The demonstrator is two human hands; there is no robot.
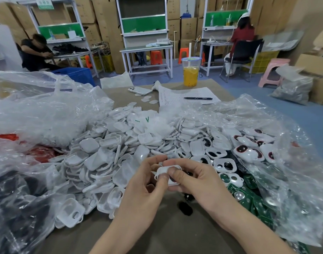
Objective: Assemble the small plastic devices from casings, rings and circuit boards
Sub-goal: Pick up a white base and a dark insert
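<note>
While the left hand point(148, 182) and right hand point(191, 177) pinch one glossy white rounded-square casing point(167, 172) between fingertips at lower centre, a heap of smooth white casings point(120, 147) and flat green circuit boards point(252, 197) flanks them on the brown bench point(168, 233).

Your one wide-angle head camera faces forward and down, close over your left hand point(144, 189) and right hand point(197, 182) gripping a white casing point(162, 170), the table point(175, 235) near, workbenches point(146, 49) far beyond.
</note>
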